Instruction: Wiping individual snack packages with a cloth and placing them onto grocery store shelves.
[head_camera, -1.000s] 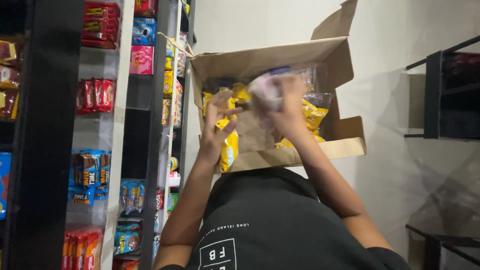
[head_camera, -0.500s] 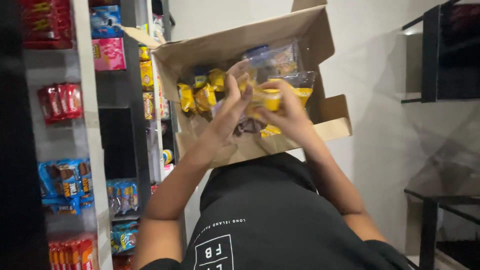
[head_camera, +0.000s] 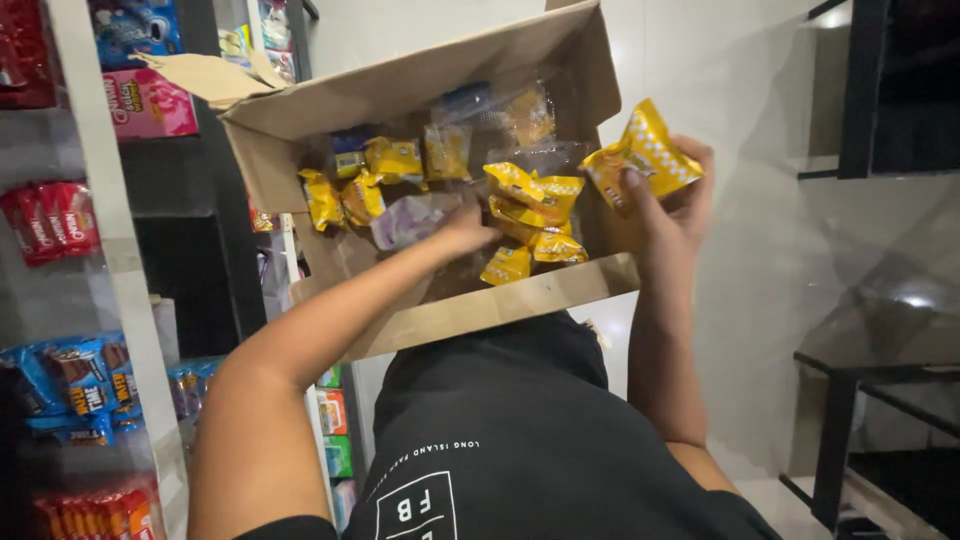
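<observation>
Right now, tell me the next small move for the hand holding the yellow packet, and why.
Probably carry the yellow packet left toward the shelves. The right hand already grips it clear of the cardboard box, at its right edge, while the left hand is inside among more packets. The shelves stand left of the box.

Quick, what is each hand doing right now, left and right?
Left hand: inside the cardboard box, closed on yellow snack packets.
Right hand: beside the box, closed on one yellow snack packet.
</observation>
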